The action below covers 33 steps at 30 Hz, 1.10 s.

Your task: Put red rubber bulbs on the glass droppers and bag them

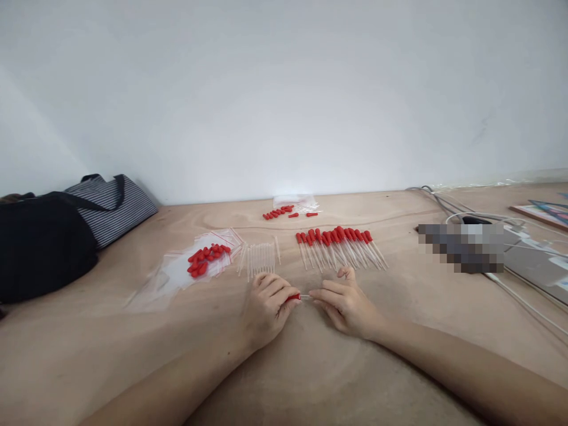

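Note:
My left hand [271,305] pinches a red rubber bulb [293,297] above the wooden table. Opposite it, my right hand [344,303] grips a thin clear glass tube [305,297] that lines up with the bulb's open end; how far the tube sits inside is too small to tell. Just beyond my left hand lies a row of bare clear tubes [261,257]. Past my right hand, several droppers with red bulbs [339,236] are laid side by side. To the left, loose red bulbs [208,255] rest on clear plastic zip bags [173,275].
Near the wall are more red bulbs [277,212] and a clear bag [293,201]. A black bag [44,248] and a striped bag [118,207] stand at the left. Cables [523,296], a silver laptop [532,260] and a blurred object [461,248] occupy the right side.

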{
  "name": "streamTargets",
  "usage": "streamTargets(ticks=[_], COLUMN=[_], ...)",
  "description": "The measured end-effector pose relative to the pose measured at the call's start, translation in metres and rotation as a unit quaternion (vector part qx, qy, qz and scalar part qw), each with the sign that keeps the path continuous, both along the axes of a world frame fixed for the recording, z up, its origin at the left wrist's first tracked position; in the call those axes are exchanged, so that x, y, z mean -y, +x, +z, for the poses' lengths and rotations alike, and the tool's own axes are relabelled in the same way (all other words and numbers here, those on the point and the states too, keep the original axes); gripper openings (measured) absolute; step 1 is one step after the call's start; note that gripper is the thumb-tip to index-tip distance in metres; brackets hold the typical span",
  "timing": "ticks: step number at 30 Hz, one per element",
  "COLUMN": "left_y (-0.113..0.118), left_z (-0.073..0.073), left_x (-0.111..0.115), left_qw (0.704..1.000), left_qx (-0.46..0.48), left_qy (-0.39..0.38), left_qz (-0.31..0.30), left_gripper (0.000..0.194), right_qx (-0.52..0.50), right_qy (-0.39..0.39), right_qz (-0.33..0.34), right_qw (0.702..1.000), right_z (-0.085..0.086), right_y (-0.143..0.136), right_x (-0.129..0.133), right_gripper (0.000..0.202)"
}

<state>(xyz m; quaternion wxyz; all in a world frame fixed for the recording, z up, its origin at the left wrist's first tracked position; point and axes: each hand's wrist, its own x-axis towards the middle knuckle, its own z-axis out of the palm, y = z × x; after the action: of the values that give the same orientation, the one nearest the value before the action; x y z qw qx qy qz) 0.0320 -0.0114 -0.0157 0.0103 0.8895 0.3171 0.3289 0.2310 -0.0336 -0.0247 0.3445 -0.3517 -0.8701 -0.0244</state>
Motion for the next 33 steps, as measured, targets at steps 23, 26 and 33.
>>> streamTargets(ticks=[23, 26, 33], left_y=[0.0003, -0.0023, -0.0013], left_z=[0.0012, 0.0002, -0.0029], left_x=[0.0001, -0.0025, -0.0019], left_qw=[0.999, 0.997, 0.988], left_qx=[-0.006, 0.013, 0.060], left_qy=[-0.033, -0.070, -0.143], left_qz=[-0.006, -0.008, -0.013], left_gripper=[0.009, 0.011, 0.006], right_qx=[-0.012, -0.018, -0.043], right_qy=[0.000, -0.017, -0.043], right_qz=[0.022, 0.014, 0.010], right_qw=[1.000, 1.000, 0.998], right_z=[-0.0002, 0.0000, 0.0022], right_y=[-0.0047, -0.0012, -0.0024], right_x=[-0.0070, -0.0076, -0.0055], right_gripper=[0.022, 0.020, 0.019])
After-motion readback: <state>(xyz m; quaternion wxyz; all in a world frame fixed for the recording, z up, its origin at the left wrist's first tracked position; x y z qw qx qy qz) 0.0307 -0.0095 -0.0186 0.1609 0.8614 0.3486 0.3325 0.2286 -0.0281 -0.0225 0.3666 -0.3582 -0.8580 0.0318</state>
